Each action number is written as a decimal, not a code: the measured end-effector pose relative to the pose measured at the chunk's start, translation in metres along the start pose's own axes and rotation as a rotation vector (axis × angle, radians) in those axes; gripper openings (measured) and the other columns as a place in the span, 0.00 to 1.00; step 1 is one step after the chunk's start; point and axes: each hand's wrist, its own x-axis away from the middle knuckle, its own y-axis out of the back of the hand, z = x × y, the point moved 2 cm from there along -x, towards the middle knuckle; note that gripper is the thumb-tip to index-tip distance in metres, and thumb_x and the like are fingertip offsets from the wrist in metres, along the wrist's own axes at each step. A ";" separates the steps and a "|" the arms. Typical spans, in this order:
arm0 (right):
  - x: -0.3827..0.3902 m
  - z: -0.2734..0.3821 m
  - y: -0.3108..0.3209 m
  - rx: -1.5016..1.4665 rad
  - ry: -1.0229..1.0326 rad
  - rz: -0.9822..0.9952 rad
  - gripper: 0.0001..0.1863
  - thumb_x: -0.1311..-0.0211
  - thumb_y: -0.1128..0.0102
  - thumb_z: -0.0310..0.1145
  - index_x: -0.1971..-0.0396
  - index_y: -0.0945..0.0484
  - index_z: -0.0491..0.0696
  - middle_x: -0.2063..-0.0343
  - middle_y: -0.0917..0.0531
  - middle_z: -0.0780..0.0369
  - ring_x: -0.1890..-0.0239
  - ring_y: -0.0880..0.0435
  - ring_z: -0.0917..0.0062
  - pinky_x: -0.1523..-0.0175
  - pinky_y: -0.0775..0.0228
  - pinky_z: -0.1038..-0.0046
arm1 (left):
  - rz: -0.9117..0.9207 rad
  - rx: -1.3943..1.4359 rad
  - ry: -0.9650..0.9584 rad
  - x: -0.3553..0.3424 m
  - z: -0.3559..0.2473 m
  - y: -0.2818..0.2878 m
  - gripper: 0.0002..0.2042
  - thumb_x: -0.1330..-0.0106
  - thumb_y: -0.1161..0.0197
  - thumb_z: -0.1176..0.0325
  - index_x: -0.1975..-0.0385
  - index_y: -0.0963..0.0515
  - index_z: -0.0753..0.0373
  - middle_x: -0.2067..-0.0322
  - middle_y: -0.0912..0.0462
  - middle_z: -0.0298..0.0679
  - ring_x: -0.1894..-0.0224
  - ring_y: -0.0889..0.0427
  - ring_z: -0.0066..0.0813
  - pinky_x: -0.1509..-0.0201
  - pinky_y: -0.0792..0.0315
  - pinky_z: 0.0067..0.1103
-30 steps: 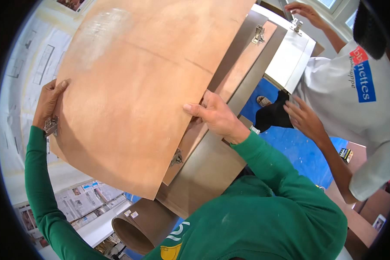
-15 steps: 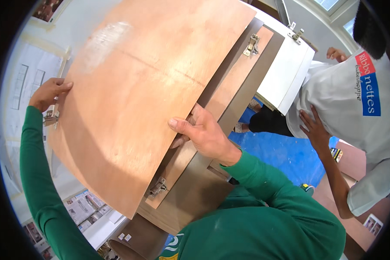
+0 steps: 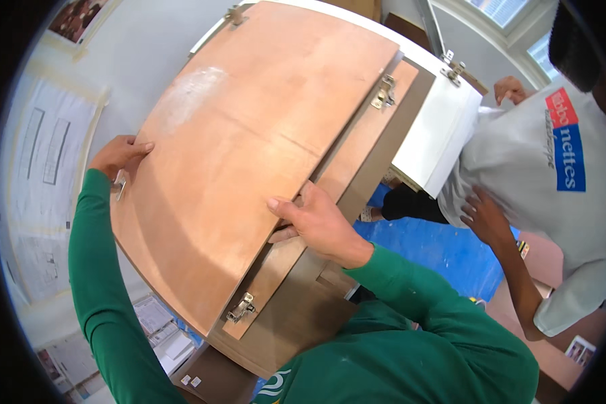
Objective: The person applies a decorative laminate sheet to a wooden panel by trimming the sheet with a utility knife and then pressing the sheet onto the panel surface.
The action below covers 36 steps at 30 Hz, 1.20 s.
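A wide plywood panel (image 3: 249, 155) with a pale smear lies tilted across the middle, above another board (image 3: 347, 161) of similar wood. My left hand (image 3: 122, 156) grips its left edge, thumb on top, beside a metal hinge (image 3: 119, 185). On the right edge, my right hand (image 3: 320, 219) is closed, thumb on the upper face and fingers curled underneath, where they are partly hidden. Two more metal cabinet hinges, an upper one (image 3: 384, 92) and a lower one (image 3: 241, 308), sit along the lower board. A further hinge (image 3: 235, 16) shows at the panel's far left corner.
A co-worker in a white shirt (image 3: 525, 148) stands at the right, near a white board (image 3: 438, 128) with a hinge (image 3: 453, 69). Blue sheeting (image 3: 427, 256) covers the floor. Drawings (image 3: 50, 141) are taped to the left wall. Papers (image 3: 165, 333) lie at lower left.
The panel's left side has shifted right and down, closer over the lower board, with my left hand on it. Its far left hinge has come into view. My right hand keeps its grip.
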 end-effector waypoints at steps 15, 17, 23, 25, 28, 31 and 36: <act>0.003 0.027 0.031 0.224 -0.278 0.173 0.22 0.15 0.46 0.37 0.46 0.28 0.28 0.60 0.11 0.45 0.62 0.06 0.62 0.65 0.11 0.65 | -0.040 -0.021 -0.024 -0.015 -0.008 -0.020 0.36 0.41 0.14 0.48 0.41 0.16 0.71 0.51 0.10 0.43 0.46 0.14 0.36 0.38 0.24 0.34; 0.008 0.030 0.032 0.309 -0.299 0.210 0.22 0.15 0.46 0.38 0.50 0.23 0.28 0.64 0.10 0.47 0.63 0.06 0.64 0.65 0.12 0.66 | -0.053 -0.040 -0.030 -0.015 -0.007 -0.021 0.36 0.40 0.14 0.48 0.41 0.16 0.70 0.51 0.10 0.42 0.46 0.15 0.35 0.38 0.24 0.34; 0.038 0.051 0.021 0.664 -0.052 0.338 0.19 0.19 0.40 0.39 0.57 0.16 0.35 0.72 0.10 0.54 0.72 0.09 0.68 0.66 0.17 0.65 | -0.103 -0.149 -0.022 -0.010 0.000 0.002 0.36 0.37 0.17 0.49 0.37 0.17 0.71 0.49 0.11 0.43 0.45 0.15 0.36 0.36 0.24 0.34; 0.036 0.047 0.022 0.736 0.246 0.278 0.16 0.20 0.38 0.38 0.58 0.15 0.38 0.73 0.11 0.55 0.75 0.10 0.65 0.66 0.19 0.64 | -0.079 -0.137 -0.077 -0.009 -0.006 0.003 0.38 0.36 0.19 0.48 0.34 0.19 0.71 0.47 0.11 0.47 0.42 0.15 0.39 0.34 0.24 0.35; 0.028 0.059 0.013 0.971 0.324 0.110 0.15 0.24 0.34 0.39 0.58 0.15 0.40 0.72 0.12 0.56 0.70 0.11 0.61 0.62 0.20 0.63 | -0.309 -0.189 -0.175 -0.001 -0.009 -0.042 0.45 0.35 0.22 0.41 0.31 0.24 0.76 0.40 0.14 0.57 0.36 0.16 0.50 0.31 0.24 0.37; 0.007 0.053 -0.006 1.174 0.705 -0.007 0.17 0.27 0.29 0.42 0.49 0.16 0.45 0.57 0.11 0.53 0.50 0.10 0.58 0.46 0.20 0.63 | -0.442 -0.385 -0.148 -0.010 -0.007 -0.074 0.51 0.33 0.30 0.32 0.26 0.30 0.75 0.31 0.23 0.65 0.27 0.25 0.60 0.25 0.29 0.41; -0.041 0.030 -0.021 1.411 1.039 -0.146 0.34 0.33 0.27 0.54 0.38 0.21 0.44 0.32 0.25 0.46 0.28 0.26 0.49 0.25 0.39 0.49 | -0.744 -0.338 -0.125 -0.016 0.017 -0.119 0.50 0.27 0.44 0.26 0.20 0.37 0.67 0.21 0.38 0.64 0.18 0.41 0.62 0.17 0.42 0.46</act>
